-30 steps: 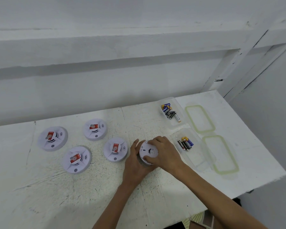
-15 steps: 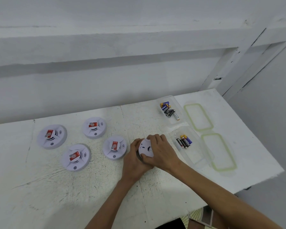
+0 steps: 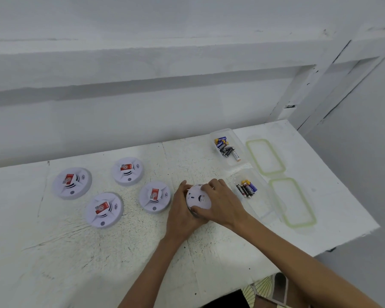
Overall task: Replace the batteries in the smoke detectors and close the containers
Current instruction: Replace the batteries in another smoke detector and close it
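Smoke detector (image 3: 198, 200) gripped by left hand (image 3: 182, 215), right hand (image 3: 223, 204) fingers (image 3: 210, 185) atop

Four white smoke detectors (image 3: 155, 197) are showing red labels and black arc marks. The held detector (image 3: 198, 200) is showing plain white. The table (image 3: 98, 252) is reading white with dark speckling. The batteries (image 3: 226, 148) are showing black, blue and yellow. The lids (image 3: 265, 157) are showing clear with pale green rims. The fabric (image 3: 267, 290) is showing a beige-and-dark leaf print.

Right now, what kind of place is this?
Probably a plain workroom or storage room: a rough white-painted table, bare white walls, and smoke detectors laid out near clear tubs of batteries.
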A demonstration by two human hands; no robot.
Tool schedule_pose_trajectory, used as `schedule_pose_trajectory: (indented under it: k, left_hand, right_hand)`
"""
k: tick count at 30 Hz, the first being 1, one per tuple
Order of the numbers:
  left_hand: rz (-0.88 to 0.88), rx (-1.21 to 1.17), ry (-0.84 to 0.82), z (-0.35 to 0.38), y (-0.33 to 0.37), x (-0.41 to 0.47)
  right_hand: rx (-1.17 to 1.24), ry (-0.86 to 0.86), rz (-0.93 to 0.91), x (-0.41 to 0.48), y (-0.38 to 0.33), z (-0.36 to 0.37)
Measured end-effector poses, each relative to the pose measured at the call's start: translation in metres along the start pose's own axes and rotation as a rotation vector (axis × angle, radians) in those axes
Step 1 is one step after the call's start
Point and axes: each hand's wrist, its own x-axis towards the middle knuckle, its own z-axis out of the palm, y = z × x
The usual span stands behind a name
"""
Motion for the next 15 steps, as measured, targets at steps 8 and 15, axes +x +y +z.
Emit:
schedule_pose_trajectory:
  k: [8,15]
  left_hand:
    - [0.03,-0.035,-0.065,-0.001,-0.005,0.006]
    - [0.032,-0.04,-0.023,0.001,-0.011,0.004]
  right_hand:
    - [-0.037,0.15,-0.023,-0.003,0.002,0.014]
    - [-0.045,0.257,0.015,-0.001,0.0,0.024]
